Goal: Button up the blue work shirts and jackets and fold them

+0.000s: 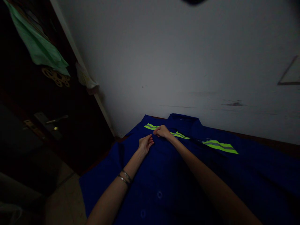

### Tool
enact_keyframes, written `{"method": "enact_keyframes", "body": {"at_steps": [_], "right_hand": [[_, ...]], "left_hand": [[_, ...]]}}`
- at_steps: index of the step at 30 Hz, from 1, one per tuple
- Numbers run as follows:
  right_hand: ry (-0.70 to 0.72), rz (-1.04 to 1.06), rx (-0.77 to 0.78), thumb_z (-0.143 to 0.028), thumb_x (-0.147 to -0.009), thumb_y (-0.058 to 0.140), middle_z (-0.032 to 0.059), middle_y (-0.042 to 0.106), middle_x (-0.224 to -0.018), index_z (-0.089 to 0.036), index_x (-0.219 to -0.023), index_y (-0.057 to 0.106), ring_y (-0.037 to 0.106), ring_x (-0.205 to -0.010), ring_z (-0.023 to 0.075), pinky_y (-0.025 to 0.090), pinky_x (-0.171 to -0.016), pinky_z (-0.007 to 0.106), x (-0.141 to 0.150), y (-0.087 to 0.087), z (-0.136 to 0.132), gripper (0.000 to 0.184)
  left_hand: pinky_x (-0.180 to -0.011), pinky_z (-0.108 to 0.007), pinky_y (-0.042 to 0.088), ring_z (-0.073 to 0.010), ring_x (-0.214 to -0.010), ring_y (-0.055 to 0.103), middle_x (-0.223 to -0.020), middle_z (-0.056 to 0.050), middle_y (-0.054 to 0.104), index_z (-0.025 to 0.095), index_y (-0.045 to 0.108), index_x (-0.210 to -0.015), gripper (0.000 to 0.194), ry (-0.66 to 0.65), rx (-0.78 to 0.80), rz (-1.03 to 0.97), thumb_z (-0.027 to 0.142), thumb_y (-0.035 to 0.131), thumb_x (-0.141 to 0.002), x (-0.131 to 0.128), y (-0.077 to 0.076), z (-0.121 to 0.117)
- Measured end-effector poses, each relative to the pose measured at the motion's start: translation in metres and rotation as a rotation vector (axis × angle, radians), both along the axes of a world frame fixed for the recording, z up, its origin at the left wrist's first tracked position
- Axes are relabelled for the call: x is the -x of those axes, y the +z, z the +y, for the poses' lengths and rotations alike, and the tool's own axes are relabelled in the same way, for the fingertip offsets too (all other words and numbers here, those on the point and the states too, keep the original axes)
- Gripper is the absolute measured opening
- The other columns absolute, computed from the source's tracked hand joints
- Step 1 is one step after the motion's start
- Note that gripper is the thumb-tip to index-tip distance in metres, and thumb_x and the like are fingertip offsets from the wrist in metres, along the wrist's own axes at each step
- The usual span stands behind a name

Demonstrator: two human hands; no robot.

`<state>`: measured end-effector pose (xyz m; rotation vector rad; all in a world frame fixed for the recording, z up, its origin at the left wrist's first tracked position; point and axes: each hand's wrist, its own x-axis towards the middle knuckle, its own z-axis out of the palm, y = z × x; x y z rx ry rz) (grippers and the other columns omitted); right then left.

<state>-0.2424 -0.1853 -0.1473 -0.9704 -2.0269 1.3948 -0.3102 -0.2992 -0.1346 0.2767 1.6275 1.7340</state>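
Observation:
A dark blue work jacket (173, 168) with yellow-green and grey reflective strips (220, 146) lies spread out, its collar (185, 118) towards the wall. Over the chest, by the left-hand strip, my left hand (146, 143) is closed, thumb and forefinger brought together. My right hand (162, 131) pinches just beside it, knuckles up, the fingertips of both nearly meeting. Whatever lies between the fingers is too small and dark to make out. Two round button-like marks (159, 194) show lower on the jacket. Metal bangles (125, 177) circle my left wrist.
A pale, scuffed wall (175, 62) rises right behind the jacket. To the left stands a dark door (77, 125) with a metal handle (56, 120). Green cloth (37, 43) and a whitish bag (85, 78) hang there. Floor tiles (65, 200) show at lower left.

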Motion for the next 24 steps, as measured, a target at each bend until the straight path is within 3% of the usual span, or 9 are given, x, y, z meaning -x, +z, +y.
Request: {"method": "enact_keyframes", "body": {"at_steps": [24], "right_hand": [[-0.087,-0.164,-0.105,-0.019,-0.059,0.058,0.005,0.065,-0.059,-0.012,-0.061,0.068,0.058,-0.052,0.0108,0.035,-0.042,0.015,-0.008,0.019,-0.016,0.012]], "left_hand": [[-0.039,-0.014,0.038,-0.0025,-0.036,0.046,-0.046,0.003,0.053,0.01,0.055,-0.057,0.012,0.08,-0.063,-0.036,0.007,0.062,-0.066,0.001,-0.005,0.003]]}}
